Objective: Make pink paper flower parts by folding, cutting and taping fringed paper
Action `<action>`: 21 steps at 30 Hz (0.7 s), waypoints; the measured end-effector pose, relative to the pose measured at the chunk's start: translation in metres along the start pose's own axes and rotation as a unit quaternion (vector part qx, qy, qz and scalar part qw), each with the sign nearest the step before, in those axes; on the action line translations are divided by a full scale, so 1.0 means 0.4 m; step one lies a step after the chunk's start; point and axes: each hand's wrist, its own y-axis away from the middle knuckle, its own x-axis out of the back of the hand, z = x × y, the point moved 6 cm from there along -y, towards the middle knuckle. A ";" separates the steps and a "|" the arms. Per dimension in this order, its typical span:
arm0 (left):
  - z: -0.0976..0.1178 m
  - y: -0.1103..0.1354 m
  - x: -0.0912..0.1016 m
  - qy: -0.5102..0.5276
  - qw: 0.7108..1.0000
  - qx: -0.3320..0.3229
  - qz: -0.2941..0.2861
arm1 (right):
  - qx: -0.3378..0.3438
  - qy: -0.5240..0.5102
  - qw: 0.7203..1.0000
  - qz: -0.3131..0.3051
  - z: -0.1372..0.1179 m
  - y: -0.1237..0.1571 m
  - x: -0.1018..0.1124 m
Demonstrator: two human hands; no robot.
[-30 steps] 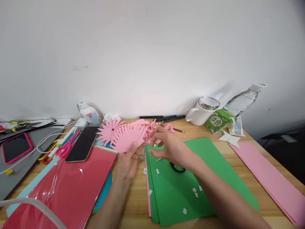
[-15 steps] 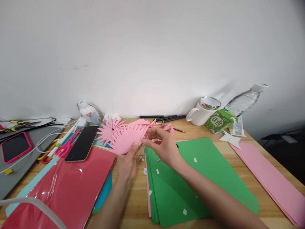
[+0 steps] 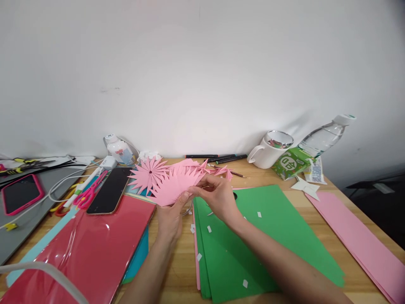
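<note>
Held up between both hands is a fan of pink paper [image 3: 174, 185] with a row of pointed tips along its far edge. My left hand [image 3: 172, 215] pinches it from below, thumb on top near the lower edge. At the fan's right end, my right hand [image 3: 218, 194] is closed on the paper with thumb and fingers together. Just behind and left of the fan lies a pink paper star rosette [image 3: 149, 172] with many points and a small hole in its middle. More pink folded paper pieces [image 3: 224, 171] lie behind my right hand.
Green sheets [image 3: 272, 245] lie under my right forearm, with small white scraps on them. To the left are a red plastic-wrapped pack [image 3: 85, 245], a phone [image 3: 109, 192] and pink scissors [image 3: 88, 192]. A mug [image 3: 272, 148], water bottle [image 3: 325, 135] and pink strips [image 3: 357, 240] are at the right.
The fan has turned and spread a little, its tips now facing more upward. My right hand has moved slightly and now grips the fan's right end nearer my left thumb.
</note>
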 end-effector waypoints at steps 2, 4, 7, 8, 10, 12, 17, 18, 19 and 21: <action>-0.001 0.000 0.001 0.001 1.000 -0.002 -0.002 | 0.000 0.000 1.000 -0.006 -0.001 -0.002 -0.001; -0.003 -0.001 0.003 0.001 1.000 -0.003 0.000 | 0.001 0.001 1.000 -0.008 -0.002 -0.004 -0.001; -0.003 0.000 0.001 -0.001 1.000 0.003 0.003 | -0.001 0.005 1.000 -0.008 0.003 -0.008 0.001; -0.001 0.000 -0.002 0.000 1.000 0.004 0.000 | -0.003 0.007 1.000 -0.010 0.006 -0.011 0.002; 0.004 0.002 -0.010 0.006 1.000 0.006 -0.011 | -0.009 0.008 1.000 -0.020 0.015 -0.019 0.006; 0.008 0.005 -0.019 0.013 1.000 0.008 -0.023 | -0.021 -0.004 0.999 -0.034 0.025 -0.027 0.009; 0.005 0.005 -0.018 0.014 0.999 0.012 -0.026 | -0.044 -0.051 0.996 -0.058 0.034 -0.036 0.011; 0.003 0.005 -0.016 0.012 1.000 0.013 -0.024 | -0.042 -0.055 0.996 -0.059 0.033 -0.036 0.009; 0.000 0.003 -0.013 0.009 1.000 0.014 -0.023 | -0.038 -0.055 0.996 -0.059 0.032 -0.034 0.008; -0.003 0.001 -0.008 0.006 1.000 0.012 -0.021 | -0.031 -0.052 0.997 -0.054 0.034 -0.031 0.005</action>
